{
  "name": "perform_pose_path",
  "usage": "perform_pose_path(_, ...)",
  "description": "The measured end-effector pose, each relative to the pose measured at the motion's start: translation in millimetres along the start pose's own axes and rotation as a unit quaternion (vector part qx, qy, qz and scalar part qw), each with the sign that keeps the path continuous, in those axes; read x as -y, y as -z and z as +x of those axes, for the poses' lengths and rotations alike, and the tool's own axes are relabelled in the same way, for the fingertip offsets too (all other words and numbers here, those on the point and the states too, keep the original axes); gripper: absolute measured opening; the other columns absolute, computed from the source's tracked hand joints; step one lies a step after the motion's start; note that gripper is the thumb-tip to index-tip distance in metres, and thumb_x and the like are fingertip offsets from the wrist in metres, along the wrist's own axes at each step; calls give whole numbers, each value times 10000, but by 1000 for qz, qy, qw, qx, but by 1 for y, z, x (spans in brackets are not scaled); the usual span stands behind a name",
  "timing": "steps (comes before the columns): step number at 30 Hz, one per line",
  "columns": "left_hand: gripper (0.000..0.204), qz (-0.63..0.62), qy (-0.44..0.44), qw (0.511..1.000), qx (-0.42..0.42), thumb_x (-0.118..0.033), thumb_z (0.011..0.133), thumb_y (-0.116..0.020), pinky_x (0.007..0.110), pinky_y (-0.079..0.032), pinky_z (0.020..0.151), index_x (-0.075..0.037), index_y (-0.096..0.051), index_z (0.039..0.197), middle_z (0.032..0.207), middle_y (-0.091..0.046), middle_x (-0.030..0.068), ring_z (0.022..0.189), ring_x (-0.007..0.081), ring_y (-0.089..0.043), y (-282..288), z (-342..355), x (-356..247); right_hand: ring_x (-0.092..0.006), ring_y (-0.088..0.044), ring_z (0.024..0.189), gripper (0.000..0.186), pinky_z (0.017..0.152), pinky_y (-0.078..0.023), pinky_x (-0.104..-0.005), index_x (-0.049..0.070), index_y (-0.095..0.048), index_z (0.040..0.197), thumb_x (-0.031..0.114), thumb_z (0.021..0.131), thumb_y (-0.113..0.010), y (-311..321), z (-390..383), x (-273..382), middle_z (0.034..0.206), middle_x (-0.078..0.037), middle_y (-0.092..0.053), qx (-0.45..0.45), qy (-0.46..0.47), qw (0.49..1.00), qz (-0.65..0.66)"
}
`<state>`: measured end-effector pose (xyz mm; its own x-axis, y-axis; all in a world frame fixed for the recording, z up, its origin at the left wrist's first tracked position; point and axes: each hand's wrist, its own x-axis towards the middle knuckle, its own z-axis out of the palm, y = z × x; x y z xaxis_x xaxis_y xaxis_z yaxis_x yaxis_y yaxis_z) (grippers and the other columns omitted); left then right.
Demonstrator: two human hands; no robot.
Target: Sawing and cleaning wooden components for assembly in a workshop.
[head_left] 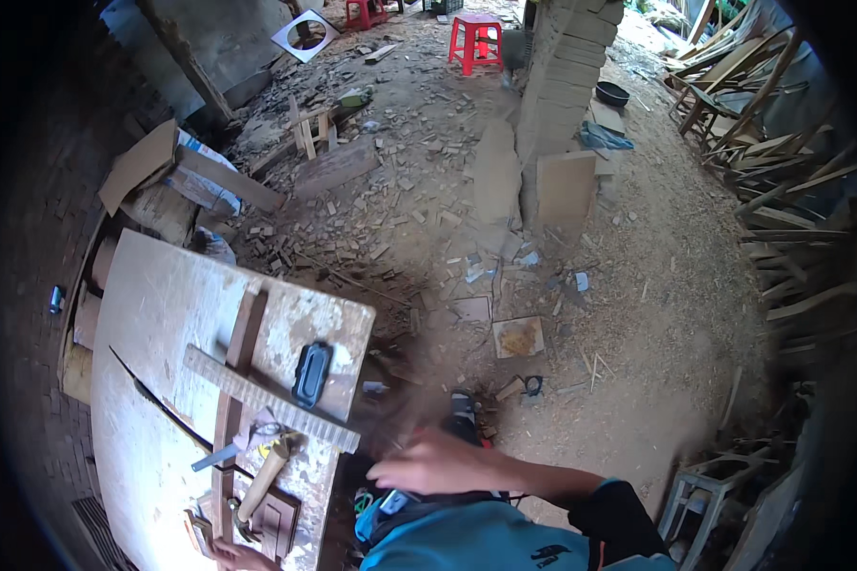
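My left hand (238,557) reaches in at the bottom left, fingers closed on a small wooden piece (200,533) at the workbench (152,314). A hammer (262,476) lies beside it, over a panelled wood block (281,528). Nearby are a blue-handled tool (214,455), a long ridged strip (271,398), a dark wooden batten (245,333) and a black tray (311,371). My right hand (405,466) is at my waist, just above a silver object (395,500), its fingers curled; what they hold, if anything, is hidden.
A concrete pillar (567,76) stands ahead, with red stools (476,43) behind. Wood scraps (338,167) and chips litter the floor. A large pile of boards (781,219) lines the right side, with a wooden stool (705,495) at lower right. Cardboard (138,162) leans at the left.
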<state>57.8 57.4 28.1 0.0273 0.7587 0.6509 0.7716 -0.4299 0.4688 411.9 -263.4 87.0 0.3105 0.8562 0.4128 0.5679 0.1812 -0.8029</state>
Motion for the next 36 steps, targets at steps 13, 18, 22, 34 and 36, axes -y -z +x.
perform_pose_path(13,110,-210,-299,868,336,-30,821,-573,356,-432,744,-1,-613,919,888,-618,125,793,259,-574,-228,-32,-366,-343,-588,952,282,793,-478,-410,70,-573,1084,191,830,-583,124,-126,-193,1003,-186,-624,159,-478,863,-33)
perform_pose_path(18,95,-317,-210,795,472,-70,820,-602,346,-448,709,17,-617,857,804,-615,138,765,266,-590,-409,-49,-476,-319,-622,876,341,758,-495,-382,72,-564,1132,248,842,-599,177,-98,-299,940,-180,-645,219,-556,801,-34)
perform_pose_path(22,168,-272,-57,806,523,-127,820,-596,340,-486,687,-5,-655,919,846,-646,161,765,271,-629,-614,-116,-542,-269,-644,792,349,689,-501,-380,41,-564,1124,258,853,-603,218,-107,-398,872,-155,-661,128,-573,809,36)
perform_pose_path(34,200,-148,190,641,729,-192,782,-586,378,-477,800,-113,-695,931,926,-659,111,893,304,-606,-913,-633,-573,-245,-511,1017,453,903,-316,-505,95,-589,1044,348,682,-692,308,-84,-641,1044,-71,-559,125,-597,715,-343)
perform_pose_path(36,226,-223,138,688,677,-138,780,-587,379,-489,722,-69,-675,977,837,-661,130,814,278,-637,-946,-674,-562,-233,-516,1003,466,898,-302,-510,104,-595,1026,370,659,-701,316,-80,-646,1039,-59,-559,80,-647,695,-302)
